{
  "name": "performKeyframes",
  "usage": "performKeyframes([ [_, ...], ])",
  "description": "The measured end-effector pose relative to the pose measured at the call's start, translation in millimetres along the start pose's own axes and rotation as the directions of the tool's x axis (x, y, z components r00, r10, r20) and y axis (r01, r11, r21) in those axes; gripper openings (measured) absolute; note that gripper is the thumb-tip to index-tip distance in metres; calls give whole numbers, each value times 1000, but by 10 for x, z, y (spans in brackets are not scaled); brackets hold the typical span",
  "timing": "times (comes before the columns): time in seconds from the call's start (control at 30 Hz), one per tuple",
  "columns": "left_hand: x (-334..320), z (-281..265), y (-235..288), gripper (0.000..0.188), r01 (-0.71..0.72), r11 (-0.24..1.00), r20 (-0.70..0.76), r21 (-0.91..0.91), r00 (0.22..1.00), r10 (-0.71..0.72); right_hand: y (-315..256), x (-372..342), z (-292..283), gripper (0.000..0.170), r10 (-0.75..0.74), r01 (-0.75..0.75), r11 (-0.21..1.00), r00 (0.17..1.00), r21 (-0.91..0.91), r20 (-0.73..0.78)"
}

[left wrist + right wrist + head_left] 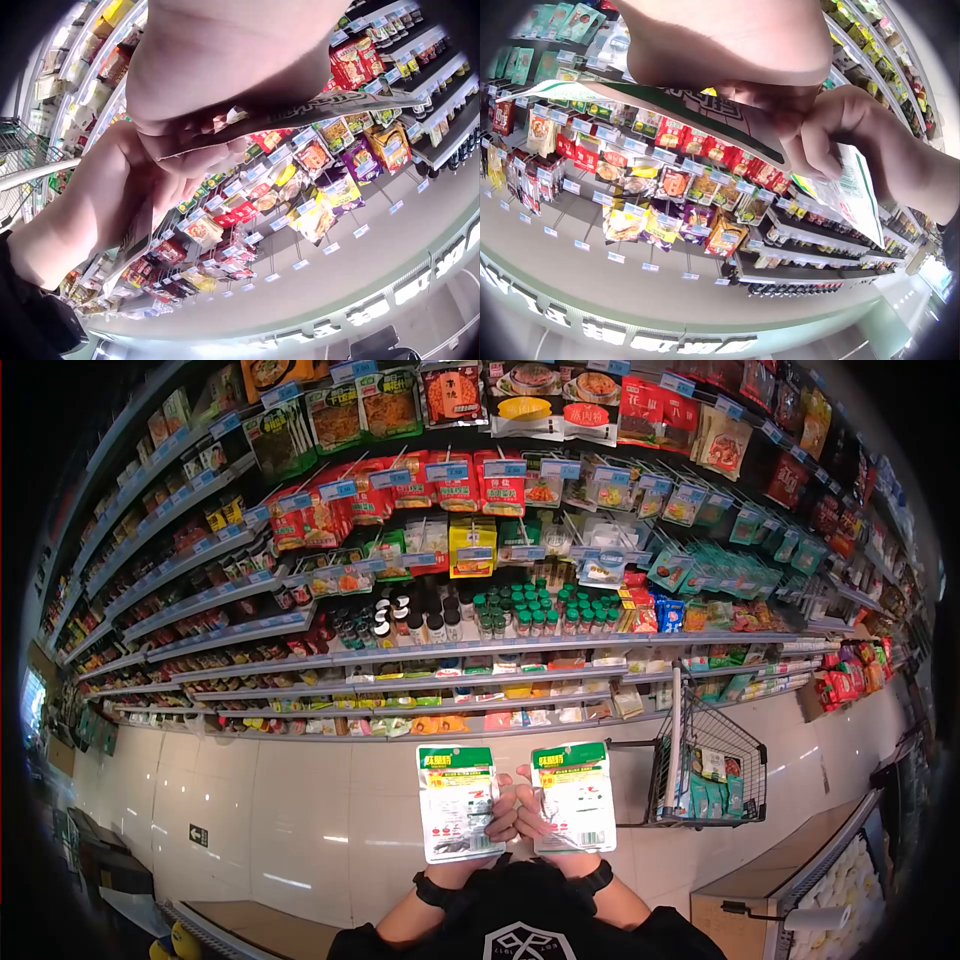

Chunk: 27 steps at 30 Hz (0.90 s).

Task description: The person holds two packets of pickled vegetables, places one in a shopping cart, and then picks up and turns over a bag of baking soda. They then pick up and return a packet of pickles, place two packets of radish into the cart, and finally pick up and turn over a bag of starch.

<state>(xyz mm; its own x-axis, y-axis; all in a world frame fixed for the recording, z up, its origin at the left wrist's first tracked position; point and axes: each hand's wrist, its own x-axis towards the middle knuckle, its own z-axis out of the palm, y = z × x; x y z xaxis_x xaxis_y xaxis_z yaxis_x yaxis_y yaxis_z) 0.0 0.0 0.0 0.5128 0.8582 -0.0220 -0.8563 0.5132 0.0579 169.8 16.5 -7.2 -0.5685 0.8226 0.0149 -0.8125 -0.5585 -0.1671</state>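
Observation:
Two flat silver-white packets with green tops and yellow labels are held upright side by side in the head view. My left hand (503, 817) grips the inner edge of the left packet (458, 805). The right packet (574, 800) is pinched at its inner edge by my right hand (532, 815). Both hands are close together between the packets, fingers curled. In the left wrist view, the left packet (300, 112) shows edge-on under the near hand. The right wrist view shows the right packet (697, 116) from a low angle, partly covered by fingers.
Shelves (480, 650) with jars, bottles and hanging packets curve across the front. A wire shopping cart (660, 770) holding several teal packets stands on the right. A cardboard-sided bin (735, 930) is at the lower right, and tiled floor (320, 790) lies before the shelves.

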Motion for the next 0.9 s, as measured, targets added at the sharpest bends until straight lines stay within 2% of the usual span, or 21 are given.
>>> performKeyframes([
  [0.07,106,-101,-29,49,34,999,-28,-21,999,-35,-84,-12,-18,55,-29,28,999,999,-20,-34],
  [0.13,-222,-74,287,48,38,999,-49,26,998,-37,344,112,123,53,-44,45,999,999,10,-26],
  [0.23,-299,-96,127,46,12,1000,-11,20,1000,-12,344,-48,170,52,-41,39,999,995,-27,-86],
  [0.33,-352,-212,140,51,6,1000,11,-4,1000,-6,436,-30,52,55,-42,43,999,998,33,-44],
  [0.43,-433,-30,198,48,-7,998,43,68,999,4,511,-30,79,54,-32,32,999,999,-2,2],
  [0.5,-415,-102,212,49,-5,999,50,50,999,2,510,-5,93,55,-36,37,999,999,-11,18],
  [0.63,-462,-106,231,52,-11,998,35,59,999,9,581,-19,90,59,-54,54,998,998,44,7],
  [0.7,-500,-46,247,51,-25,998,19,55,1000,24,596,13,96,61,-46,46,999,999,11,11],
  [0.77,-543,-42,231,51,-63,996,-44,56,997,65,606,25,137,61,-20,21,998,1000,62,-20],
  [0.9,-590,-77,269,50,-61,998,-29,22,998,62,684,71,27,57,1,-1,997,1000,76,6],
])
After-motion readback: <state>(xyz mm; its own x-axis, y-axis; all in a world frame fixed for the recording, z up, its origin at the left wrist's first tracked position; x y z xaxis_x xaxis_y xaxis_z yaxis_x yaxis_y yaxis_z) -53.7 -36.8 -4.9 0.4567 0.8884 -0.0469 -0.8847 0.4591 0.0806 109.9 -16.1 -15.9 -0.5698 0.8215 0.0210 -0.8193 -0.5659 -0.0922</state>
